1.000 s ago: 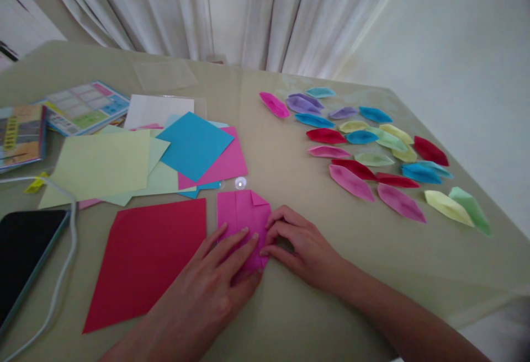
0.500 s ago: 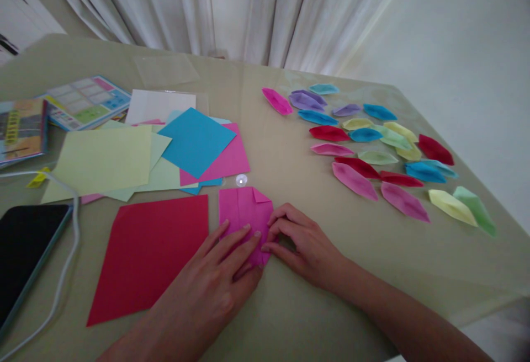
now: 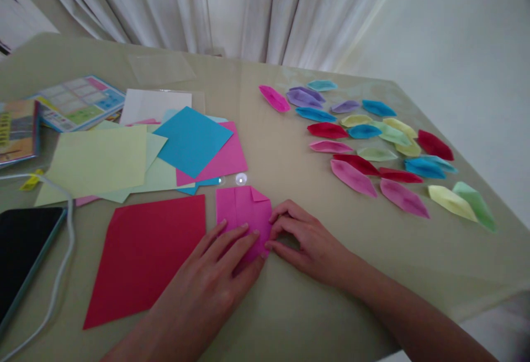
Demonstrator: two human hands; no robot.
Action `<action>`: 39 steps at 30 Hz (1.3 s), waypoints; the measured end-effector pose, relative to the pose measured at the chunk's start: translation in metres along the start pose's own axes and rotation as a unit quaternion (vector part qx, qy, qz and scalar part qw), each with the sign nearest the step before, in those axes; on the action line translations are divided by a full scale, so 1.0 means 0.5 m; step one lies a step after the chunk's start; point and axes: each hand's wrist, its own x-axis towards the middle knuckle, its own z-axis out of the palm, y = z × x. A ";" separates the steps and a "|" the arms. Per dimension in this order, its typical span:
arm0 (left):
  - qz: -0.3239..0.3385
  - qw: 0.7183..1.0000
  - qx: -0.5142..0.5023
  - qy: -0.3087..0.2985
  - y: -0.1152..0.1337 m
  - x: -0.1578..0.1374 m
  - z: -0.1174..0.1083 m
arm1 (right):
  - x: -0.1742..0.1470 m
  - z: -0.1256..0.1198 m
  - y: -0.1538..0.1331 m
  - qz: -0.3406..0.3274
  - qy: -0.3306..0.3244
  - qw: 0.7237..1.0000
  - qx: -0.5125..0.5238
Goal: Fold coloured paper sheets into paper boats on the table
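A pink sheet of origami paper [image 3: 244, 205] lies on the table in front of me. It has creases, and its upper right corner is folded in. My left hand [image 3: 221, 265] rests over its lower part, fingers stretched out and pressing it flat; that part is partly hidden. At the paper's right edge, my right hand [image 3: 304, 240] has its fingers curled and pinched together on the border. Just left of the pink piece is a red sheet [image 3: 153, 251], partly covered by my left forearm.
Several folded paper boats [image 3: 354, 178] in many colours cover the right side. A pile of coloured sheets [image 3: 103, 158] lies at left, with a blue sheet [image 3: 194, 141] on top. A phone [image 3: 25, 257], a white cable [image 3: 62, 273] and booklets [image 3: 83, 102] are farther left.
My left thumb has shifted slightly up and right along the paper's lower edge. The right hand stays at the right edge. The whole view has moved a little.
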 end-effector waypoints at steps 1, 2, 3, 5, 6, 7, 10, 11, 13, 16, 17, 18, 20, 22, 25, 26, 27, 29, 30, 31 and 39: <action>-0.001 1.000 -0.001 0.000 0.000 0.000 0.000 | 0.000 0.002 0.000 0.000 0.002 1.000 0.001; -0.002 1.000 -0.003 -0.001 -0.001 0.001 0.000 | 0.000 0.005 0.001 0.001 0.004 1.000 0.001; -0.003 1.000 -0.004 0.001 -0.001 0.001 -0.001 | 0.000 0.006 0.001 0.002 0.004 1.000 0.000; -0.003 1.000 -0.008 0.001 -0.001 0.002 -0.002 | 0.000 0.008 0.000 0.005 0.005 1.000 -0.001; -0.004 1.000 -0.009 0.000 -0.001 0.003 -0.003 | 0.000 0.009 0.000 0.006 0.005 1.000 0.000; -0.004 1.000 -0.010 0.001 -0.001 0.003 -0.003 | -0.001 0.009 0.000 0.007 0.006 1.000 0.000; 0.002 1.000 -0.012 0.003 0.000 0.003 -0.004 | -0.001 0.008 -0.001 0.009 0.008 1.000 0.001; 0.007 1.000 -0.011 0.004 0.000 0.002 -0.004 | 0.000 0.008 -0.001 0.011 0.007 1.000 0.001; 0.012 1.000 -0.009 0.004 0.000 0.002 -0.003 | 0.001 0.009 -0.002 0.017 0.005 1.000 -0.001; 0.008 1.000 -0.004 -0.001 0.000 0.004 -0.005 | 0.003 0.010 -0.004 0.025 0.003 1.000 -0.006; 0.009 1.000 -0.002 -0.005 0.000 0.004 -0.007 | 0.003 0.010 -0.005 0.026 0.003 1.000 -0.006; 0.011 1.000 0.000 -0.008 0.000 0.005 -0.008 | 0.004 0.011 -0.005 0.025 0.002 1.000 -0.006; 0.016 1.000 0.004 -0.013 0.001 0.006 -0.011 | 0.003 0.010 -0.006 0.022 0.001 1.000 -0.009; 0.016 1.000 0.010 -0.012 0.002 0.004 -0.011 | 0.002 0.006 -0.007 0.016 0.003 1.000 -0.024; 0.011 1.000 0.022 -0.003 0.006 -0.001 -0.009 | -0.001 0.001 -0.014 0.024 0.011 0.996 -0.087; 0.010 1.000 0.025 -0.001 0.007 -0.002 -0.009 | -0.003 -0.001 -0.017 0.037 0.013 0.993 -0.111; 0.010 1.000 0.029 0.001 0.009 -0.003 -0.009 | -0.004 -0.001 -0.020 0.055 0.015 0.990 -0.133; 0.014 0.999 0.038 0.005 0.014 -0.002 -0.011 | -0.005 -0.001 -0.026 0.091 0.019 0.982 -0.163; 0.018 0.999 0.045 0.008 0.016 -0.001 -0.013 | -0.004 -0.001 -0.027 0.106 0.019 0.979 -0.173; 0.023 0.998 0.053 0.015 0.019 0.001 -0.014 | -0.004 -0.002 -0.028 0.118 0.021 0.976 -0.181; 0.049 0.994 0.082 0.061 0.037 0.002 -0.010 | 0.006 -0.026 -0.013 0.136 0.002 0.974 -0.182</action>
